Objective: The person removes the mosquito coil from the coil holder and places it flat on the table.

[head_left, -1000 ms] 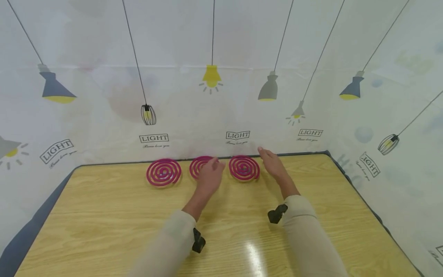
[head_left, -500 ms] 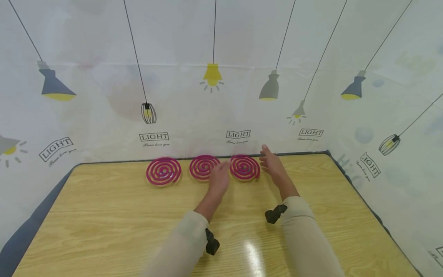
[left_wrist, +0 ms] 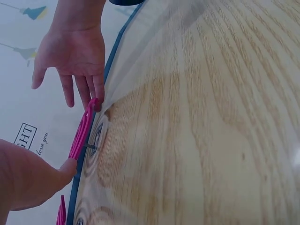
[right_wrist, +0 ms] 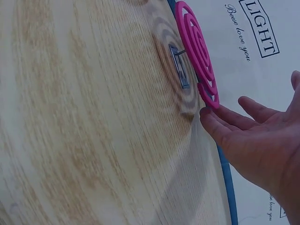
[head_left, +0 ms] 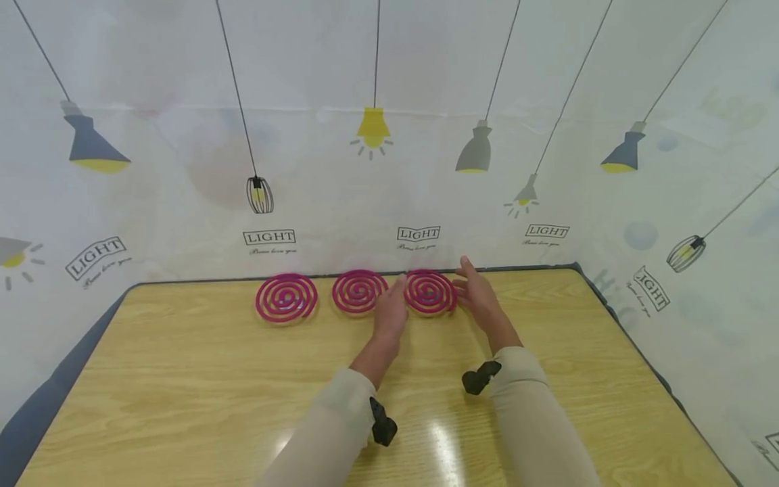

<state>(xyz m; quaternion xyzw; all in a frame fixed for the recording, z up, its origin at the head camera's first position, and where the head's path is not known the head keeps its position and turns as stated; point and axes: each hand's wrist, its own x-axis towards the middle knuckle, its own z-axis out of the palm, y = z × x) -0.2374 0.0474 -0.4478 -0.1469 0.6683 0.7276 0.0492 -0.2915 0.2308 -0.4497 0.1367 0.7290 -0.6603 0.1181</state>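
Observation:
Three magenta mosquito coils stand in a row near the far table edge, each raised flat above the wood. My left hand (head_left: 389, 314) is at the left side of the rightmost mosquito coil (head_left: 428, 291), its thumb meeting the rim in the left wrist view. On the opposite side, my right hand (head_left: 483, 301) has its fingers extended, with the fingertips touching the coil's edge (right_wrist: 214, 101) in the right wrist view. A small metal stand (right_wrist: 179, 68) supports this coil from below. The middle coil (head_left: 356, 292) is partly behind my left hand.
The left coil (head_left: 286, 297) lies farther along the row. Behind the wooden table (head_left: 182, 379) rises a white wall covering (head_left: 328, 169) printed with lamps. A dark border runs along the table's far edge.
My left hand has shifted right, from over the middle coil to the rightmost coil's left side. My right hand has edged slightly left toward the same coil. The coils keep their places.

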